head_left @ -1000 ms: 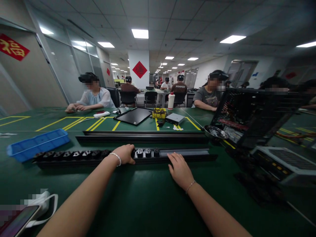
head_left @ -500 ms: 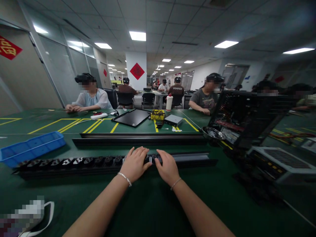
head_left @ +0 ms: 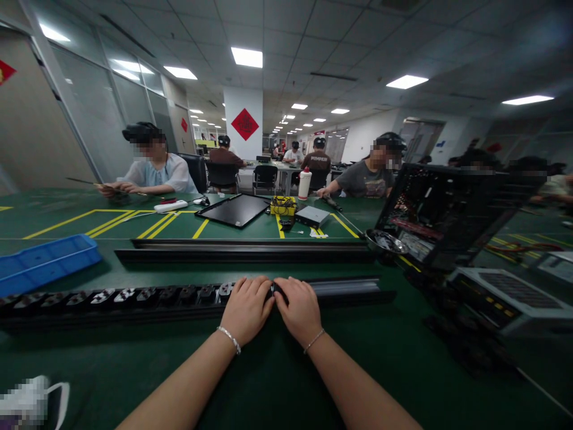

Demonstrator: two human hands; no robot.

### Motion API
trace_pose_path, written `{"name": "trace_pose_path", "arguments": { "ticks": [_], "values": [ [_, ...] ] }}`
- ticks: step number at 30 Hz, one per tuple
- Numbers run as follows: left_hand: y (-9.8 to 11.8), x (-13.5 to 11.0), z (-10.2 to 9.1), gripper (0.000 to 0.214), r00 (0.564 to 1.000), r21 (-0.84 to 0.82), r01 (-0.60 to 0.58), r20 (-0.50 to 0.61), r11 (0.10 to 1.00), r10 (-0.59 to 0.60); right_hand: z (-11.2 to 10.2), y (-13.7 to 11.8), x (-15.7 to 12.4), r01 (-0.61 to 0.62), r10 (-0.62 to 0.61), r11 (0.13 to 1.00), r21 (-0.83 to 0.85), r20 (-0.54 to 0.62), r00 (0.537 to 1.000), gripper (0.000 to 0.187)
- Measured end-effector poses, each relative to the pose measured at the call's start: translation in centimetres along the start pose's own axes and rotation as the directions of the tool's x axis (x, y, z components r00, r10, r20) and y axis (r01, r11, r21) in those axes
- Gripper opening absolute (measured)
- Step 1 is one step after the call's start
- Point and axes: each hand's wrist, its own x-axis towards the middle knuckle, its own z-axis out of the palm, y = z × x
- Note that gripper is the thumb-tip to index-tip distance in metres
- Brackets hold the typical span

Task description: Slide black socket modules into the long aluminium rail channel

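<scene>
A long black rail (head_left: 348,286) lies crosswise before me, with a row of black socket modules (head_left: 145,294) along its left part. Its right stretch shows a bare grey channel. My left hand (head_left: 248,306) is curled over the rail, fingers on the far side and thumb on the near side. Close beside it, my right hand (head_left: 299,306) is closed in the same way. Between the two thumbs and forefingers a bit of a black module (head_left: 278,291) shows; the hands hide most of it.
Behind lie more black rails (head_left: 244,255). A blue bin (head_left: 49,260) stands left. To the right are an open computer case (head_left: 430,221), a metal bowl (head_left: 385,241) and a power supply (head_left: 501,295). A flat black panel (head_left: 235,210) and a bottle (head_left: 304,184) are farther back. Co-workers sit opposite.
My hands have drawn together over the black module, and the fingers have curled in more. The view has shifted slightly. The co-worker at right now reaches out with a tool in hand.
</scene>
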Motion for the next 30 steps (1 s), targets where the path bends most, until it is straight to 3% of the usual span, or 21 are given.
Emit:
{"name": "trace_pose_path", "arguments": {
  "ticks": [21, 30],
  "values": [
    [0.15, 0.34, 0.03, 0.026, 0.999, -0.023, 0.040, -0.014, 0.999, -0.040, 0.21, 0.31, 0.17, 0.020, -0.020, 1.000, -0.007, -0.020, 1.000, 0.029],
    [-0.23, 0.27, -0.24, 0.022, 1.000, 0.000, -0.010, 0.011, 1.000, 0.010, 0.22, 0.30, 0.15, 0.014, -0.014, 1.000, 0.005, -0.025, 1.000, 0.028]
  ]
}}
